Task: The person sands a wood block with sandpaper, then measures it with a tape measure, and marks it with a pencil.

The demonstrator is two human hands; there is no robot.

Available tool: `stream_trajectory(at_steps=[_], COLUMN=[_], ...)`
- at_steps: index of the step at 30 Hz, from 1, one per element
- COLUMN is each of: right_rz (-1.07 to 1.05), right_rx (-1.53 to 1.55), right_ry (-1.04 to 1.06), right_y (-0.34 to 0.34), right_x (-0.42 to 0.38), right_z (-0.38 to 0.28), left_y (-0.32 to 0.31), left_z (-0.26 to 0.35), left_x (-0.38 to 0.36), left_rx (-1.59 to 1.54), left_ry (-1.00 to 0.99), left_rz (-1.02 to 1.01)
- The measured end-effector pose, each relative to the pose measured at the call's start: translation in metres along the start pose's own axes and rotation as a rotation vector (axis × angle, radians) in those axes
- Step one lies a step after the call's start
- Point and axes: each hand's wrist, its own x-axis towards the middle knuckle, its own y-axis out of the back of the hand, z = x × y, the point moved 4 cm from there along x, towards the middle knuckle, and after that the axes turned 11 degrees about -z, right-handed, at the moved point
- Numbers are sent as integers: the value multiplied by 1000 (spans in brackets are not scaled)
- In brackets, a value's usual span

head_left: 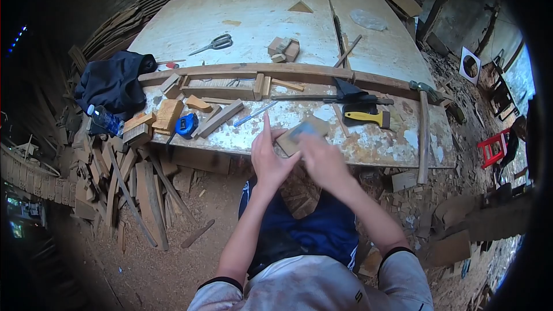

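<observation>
The left hand pinched a flat wooden block by its side, index finger extended, at the near edge of the worktop. The right hand was at the block's other side (blurred, so its grip could not be told). A blue tape measure sat leftward.

Crumpled dark cloth at left end of pale wooden table; dark-handled metal scissors farther back; wooden-handled hammer right (handle overhangs front edge).
</observation>
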Motion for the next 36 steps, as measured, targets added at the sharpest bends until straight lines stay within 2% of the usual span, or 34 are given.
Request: stream_trajectory(at_steps=[1, 4, 5, 8, 9, 12, 13, 16, 17, 19, 21, 24, 28, 32, 35, 36], right_rz=[1, -204, -141, 63, 71, -182, -142, 56, 70, 12, -22, 58, 268, 204, 59, 14], right_rx=[77, 94, 48, -22, 69, 95, 71, -33, -16, 79, 152, 180, 78, 81, 76, 64], right_ry=[81, -361, -426, 23, 93, -385, -443, 10, 79, -137, -375, -476, -135, -119, -159, -164], right_y=[-5, 14, 19, -14, -22, 13, 21, -1, -3, 15, 42, 62, 55, 42, 23, 17], right_x=[-6, 16, 25, 5, -1, 15, 20, -10, -18, -20, -19, -25, -26, -16, -11, -10], right_z=[-11, 27, 36, 0, -7, 26, 33, -2, -7, 10, 25, 21, 14, 15, 23, 25], left_y=[-2, 2, 3, -4, -8, 2, 0, -2, -2, -1, 1, 8, 10, 6, 1, 0], left_z=[-2, 4, 9, -2, -9, 7, 4, 0, -1, -1, 3, 13, 18, 19, 10, 12], left_x=[-1, 2, 0, 1, -1, -1, -1, -2, -3, -4, -4, 2, 12, 22, 19, 17], left_rx=[-6, 0, 4, -45, -23, 15, -6, -8, 8, 31, 12, -11, 4, -36, -27, -11], left_ry=[10, 3, 0, 2, 2, 2, -10, -12, -41, -98, -59, -31, -93, -91, -7, -67], left_rz=[0, 3, 2, 17, 27, 13, 30, 34, 29, 30, 12, -3, -52, -84, -47, -43])
